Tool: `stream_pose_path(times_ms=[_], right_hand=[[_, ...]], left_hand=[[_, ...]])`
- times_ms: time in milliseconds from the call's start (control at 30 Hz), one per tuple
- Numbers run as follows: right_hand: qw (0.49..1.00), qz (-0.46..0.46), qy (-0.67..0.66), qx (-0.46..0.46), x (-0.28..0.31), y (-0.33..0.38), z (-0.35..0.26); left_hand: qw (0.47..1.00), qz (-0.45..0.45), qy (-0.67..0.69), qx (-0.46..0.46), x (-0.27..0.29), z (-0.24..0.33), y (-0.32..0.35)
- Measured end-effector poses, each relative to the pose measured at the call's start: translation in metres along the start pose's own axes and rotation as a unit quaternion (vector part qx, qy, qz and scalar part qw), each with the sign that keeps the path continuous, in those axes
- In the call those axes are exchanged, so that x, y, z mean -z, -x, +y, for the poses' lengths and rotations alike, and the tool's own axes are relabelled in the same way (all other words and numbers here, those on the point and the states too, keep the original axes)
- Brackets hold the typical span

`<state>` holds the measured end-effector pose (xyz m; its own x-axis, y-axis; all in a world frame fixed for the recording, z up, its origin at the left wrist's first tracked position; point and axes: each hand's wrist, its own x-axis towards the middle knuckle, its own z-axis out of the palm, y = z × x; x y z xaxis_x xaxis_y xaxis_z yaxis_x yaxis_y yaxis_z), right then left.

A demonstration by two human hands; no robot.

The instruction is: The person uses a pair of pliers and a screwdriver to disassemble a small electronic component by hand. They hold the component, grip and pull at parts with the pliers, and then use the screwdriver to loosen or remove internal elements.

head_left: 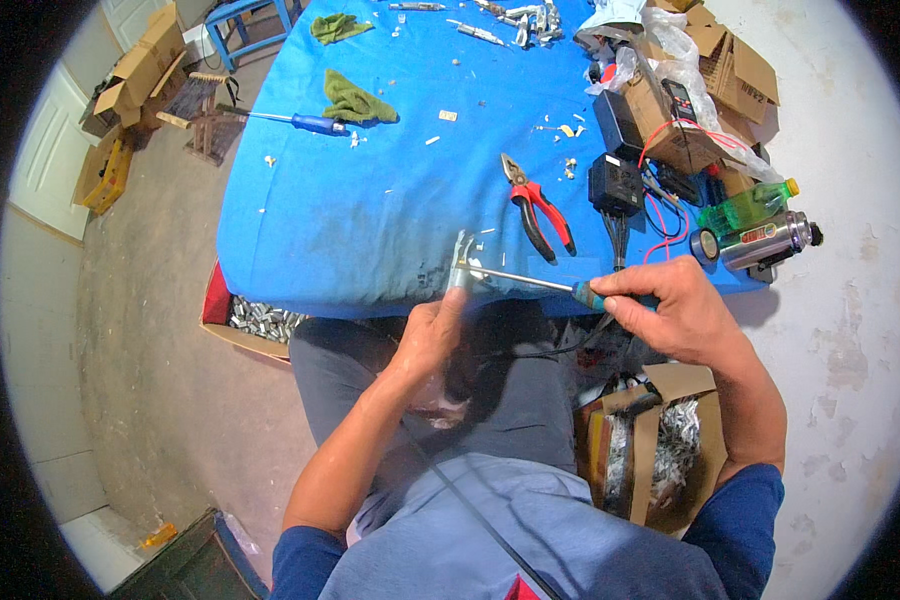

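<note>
Near the front edge of the table my left hand (432, 332) is closed round the lower end of a small silvery metal part (461, 250), which stands up from the fingers. My right hand (672, 310) grips the dark teal handle of a screwdriver (522, 279). Its shaft points left, and the tip meets the side of the metal part. White crumbs lie close by the tip. Just beyond the shaft rest pliers (543, 212) with red and black handles, their jaws pointing away from me.
A blue cloth (370, 200) covers the table. On it lie a blue-handled screwdriver (318, 124), green rags (355, 100) and metal pieces (530, 22). At right stand black adapters (616, 185), a green bottle (755, 207) and a steel flask (765, 243). Below are boxes of metal caps (262, 320) and scraps (676, 450).
</note>
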<state>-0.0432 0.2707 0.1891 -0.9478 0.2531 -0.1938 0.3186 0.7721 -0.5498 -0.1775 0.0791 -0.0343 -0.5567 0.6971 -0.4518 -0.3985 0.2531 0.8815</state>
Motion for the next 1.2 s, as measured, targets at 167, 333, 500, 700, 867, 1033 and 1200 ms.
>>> stream_pose_path(times_ms=[167, 333, 500, 700, 867, 1033, 1200], right_hand=[[0.984, -0.049, -0.130, -0.111, 0.011, -0.017, 0.021], [0.944, -0.083, -0.260, -0.186, 0.011, -0.034, 0.053], [0.917, -0.109, -0.332, -0.193, 0.006, -0.036, 0.079], [0.866, -0.115, -0.420, -0.247, -0.009, -0.035, 0.104], [0.956, -0.070, -0.246, -0.147, -0.010, -0.024, 0.079], [0.997, -0.006, -0.074, -0.015, -0.006, -0.011, 0.025], [1.000, -0.001, -0.016, 0.008, 0.001, -0.011, 0.008]], left_hand=[[1.000, -0.023, 0.014, 0.015, 0.003, -0.005, -0.003], [0.999, -0.034, 0.038, 0.002, 0.001, -0.004, -0.001], [0.999, -0.032, 0.024, 0.009, 0.002, -0.008, -0.001], [0.997, -0.035, 0.056, 0.025, 0.008, 0.004, 0.002], [0.989, -0.075, 0.124, 0.028, 0.010, -0.006, 0.001], [0.988, -0.082, 0.128, 0.035, 0.012, 0.002, 0.006], [0.992, -0.072, 0.103, 0.035, 0.016, 0.005, 0.004]])
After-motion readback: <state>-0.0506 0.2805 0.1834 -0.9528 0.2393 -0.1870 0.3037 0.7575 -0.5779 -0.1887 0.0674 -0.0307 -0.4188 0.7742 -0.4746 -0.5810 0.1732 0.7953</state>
